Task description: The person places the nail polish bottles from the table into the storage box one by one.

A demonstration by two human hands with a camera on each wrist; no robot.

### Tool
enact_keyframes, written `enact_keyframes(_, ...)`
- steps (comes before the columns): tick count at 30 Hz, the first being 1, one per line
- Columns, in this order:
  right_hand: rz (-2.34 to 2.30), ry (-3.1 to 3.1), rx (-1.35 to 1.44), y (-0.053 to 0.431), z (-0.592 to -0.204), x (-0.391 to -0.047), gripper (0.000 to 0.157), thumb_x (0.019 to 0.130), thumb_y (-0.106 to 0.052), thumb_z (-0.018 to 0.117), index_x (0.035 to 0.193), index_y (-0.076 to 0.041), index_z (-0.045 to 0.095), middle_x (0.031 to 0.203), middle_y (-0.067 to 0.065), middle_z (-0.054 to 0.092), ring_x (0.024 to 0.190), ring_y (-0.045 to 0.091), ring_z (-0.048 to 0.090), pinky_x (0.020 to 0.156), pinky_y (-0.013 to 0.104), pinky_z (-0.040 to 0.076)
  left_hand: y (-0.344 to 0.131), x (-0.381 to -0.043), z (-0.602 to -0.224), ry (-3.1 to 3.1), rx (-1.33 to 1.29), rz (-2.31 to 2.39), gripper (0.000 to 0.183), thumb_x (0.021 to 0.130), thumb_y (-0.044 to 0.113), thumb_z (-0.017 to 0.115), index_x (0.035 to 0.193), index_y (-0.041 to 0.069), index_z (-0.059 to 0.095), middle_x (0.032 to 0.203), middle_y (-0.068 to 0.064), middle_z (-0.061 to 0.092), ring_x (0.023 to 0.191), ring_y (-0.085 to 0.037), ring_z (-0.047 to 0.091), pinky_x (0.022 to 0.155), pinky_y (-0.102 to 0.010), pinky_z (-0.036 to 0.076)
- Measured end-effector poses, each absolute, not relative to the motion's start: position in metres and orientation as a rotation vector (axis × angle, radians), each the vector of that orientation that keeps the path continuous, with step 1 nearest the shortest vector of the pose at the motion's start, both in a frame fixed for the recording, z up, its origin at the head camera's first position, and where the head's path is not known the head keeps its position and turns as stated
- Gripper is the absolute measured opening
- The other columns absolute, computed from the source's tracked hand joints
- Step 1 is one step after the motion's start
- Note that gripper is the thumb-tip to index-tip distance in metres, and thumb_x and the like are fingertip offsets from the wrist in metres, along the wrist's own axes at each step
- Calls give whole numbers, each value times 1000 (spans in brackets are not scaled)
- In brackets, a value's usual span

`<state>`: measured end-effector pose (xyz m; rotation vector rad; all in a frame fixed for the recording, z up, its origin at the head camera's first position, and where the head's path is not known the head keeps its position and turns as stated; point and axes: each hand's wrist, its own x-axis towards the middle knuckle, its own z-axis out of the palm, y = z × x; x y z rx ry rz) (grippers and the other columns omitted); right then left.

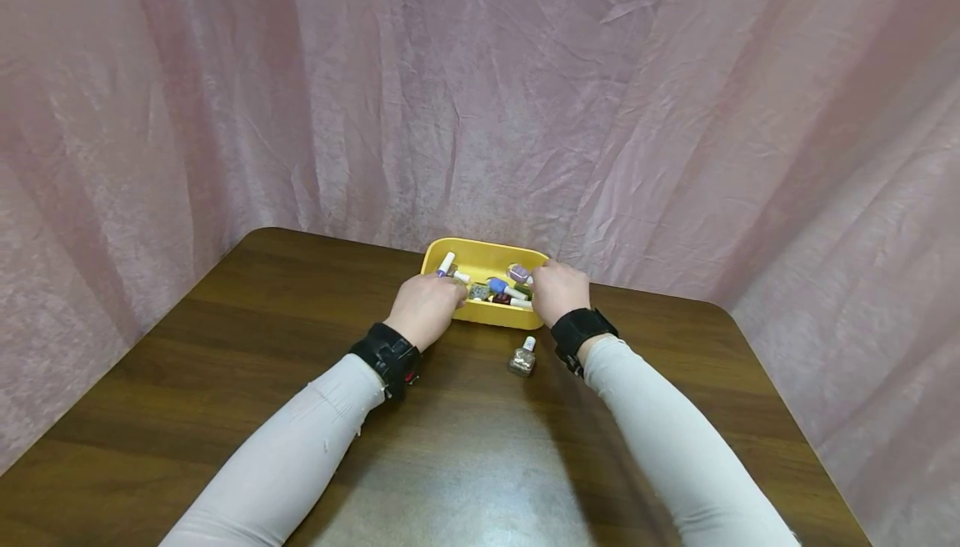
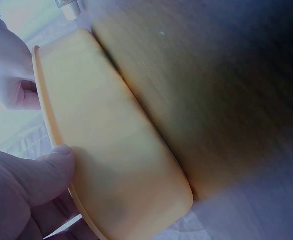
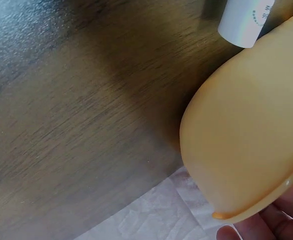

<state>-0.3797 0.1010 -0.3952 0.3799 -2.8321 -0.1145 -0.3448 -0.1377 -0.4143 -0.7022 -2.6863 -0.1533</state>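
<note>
A yellow plastic tray (image 1: 486, 316) stands near the table's back edge with several small nail polish bottles inside. My left hand (image 1: 426, 307) grips its left front rim; in the left wrist view the thumb (image 2: 61, 162) presses the outer wall and the fingers reach behind the rim. A nail polish bottle with a white cap (image 1: 446, 263) leans up beside that hand. Over the tray's right end, my right hand (image 1: 561, 290) holds the rim with bent fingers (image 3: 281, 220), partly hidden by the wall. A pale purple bottle (image 1: 517, 273) lies by its fingertips.
A glittery gold nail polish bottle (image 1: 522, 359) with a white cap rests on the wooden table (image 1: 420, 464), in front of the tray. Behind the table hangs a pink curtain (image 1: 495, 97), close to the tray's back.
</note>
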Motion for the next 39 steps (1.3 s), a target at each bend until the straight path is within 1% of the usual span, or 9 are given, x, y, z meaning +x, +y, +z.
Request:
enact_keyframes(6, -140, -2847, 375, 100, -397, -387, 12, 101, -16, 78, 98, -6, 84, 94, 12, 74, 85, 33, 73, 71, 54, 61, -138, -345, -415, -2686, -701, -165, 12, 100, 15, 78, 105, 20, 88, 98, 0, 82, 87, -22, 74, 76, -42, 61)
enact_keyframes(10, -155, -2853, 384, 99, -397, -389, 11, 100, -15, 78, 94, -6, 84, 92, 12, 74, 84, 32, 73, 70, 52, 61, -138, -344, -414, -2676, -705, -162, 11, 99, 16, 79, 104, 20, 88, 98, 0, 82, 86, -22, 74, 75, -42, 61)
enact_keyframes(14, -172, -2856, 391, 98, -397, -391, 10, 96, -9, 78, 86, -8, 82, 89, 11, 73, 82, 31, 73, 69, 52, 62, -139, -344, -414, -2677, -704, -161, 11, 99, 17, 78, 104, 20, 88, 98, 0, 82, 86, -22, 74, 75, -42, 61)
enact_keyframes(17, -188, -2862, 391, 97, -397, -393, 15, 93, -6, 78, 79, -11, 78, 88, 10, 73, 82, 31, 74, 68, 53, 62, -138, -344, -414, -2678, -704, -155, 11, 99, 16, 78, 104, 21, 88, 98, 0, 82, 86, -22, 74, 76, -42, 61)
enact_keyframes(19, -204, -2869, 389, 96, -397, -394, 18, 93, -7, 79, 75, -12, 76, 89, 9, 73, 84, 31, 74, 69, 53, 62, -138, -345, -415, -2681, -703, -153, 11, 99, 16, 79, 104, 21, 88, 98, 1, 82, 87, -22, 74, 76, -41, 61)
enact_keyframes(21, -219, -2882, 385, 96, -398, -396, 18, 93, -9, 80, 75, -12, 77, 90, 10, 74, 85, 31, 74, 70, 53, 62, -138, -345, -415, -2682, -701, -153, 11, 99, 16, 79, 104, 21, 88, 99, 1, 82, 87, -21, 74, 76, -41, 61)
enact_keyframes(25, -246, -2892, 385, 95, -398, -398, 12, 93, -11, 81, 81, -11, 81, 92, 11, 75, 86, 31, 75, 70, 52, 62, -138, -344, -415, -2686, -699, -161, 11, 99, 16, 80, 105, 21, 88, 99, 1, 82, 87, -21, 74, 77, -41, 61)
enact_keyframes(28, -249, -2893, 394, 95, -398, -400, 10, 93, -11, 80, 83, -10, 81, 91, 11, 76, 85, 31, 75, 69, 52, 62, -138, -345, -415, -2684, -700, -163, 11, 98, 16, 80, 105, 21, 88, 99, 1, 82, 87, -21, 74, 77, -41, 61)
enact_keyframes(39, -254, -2884, 413, 93, -399, -403, 18, 95, -6, 75, 77, -11, 77, 89, 12, 76, 83, 32, 75, 71, 52, 61, -137, -345, -415, -2680, -698, -173, 10, 98, 16, 80, 103, 21, 87, 98, 1, 82, 86, -21, 74, 76, -41, 61)
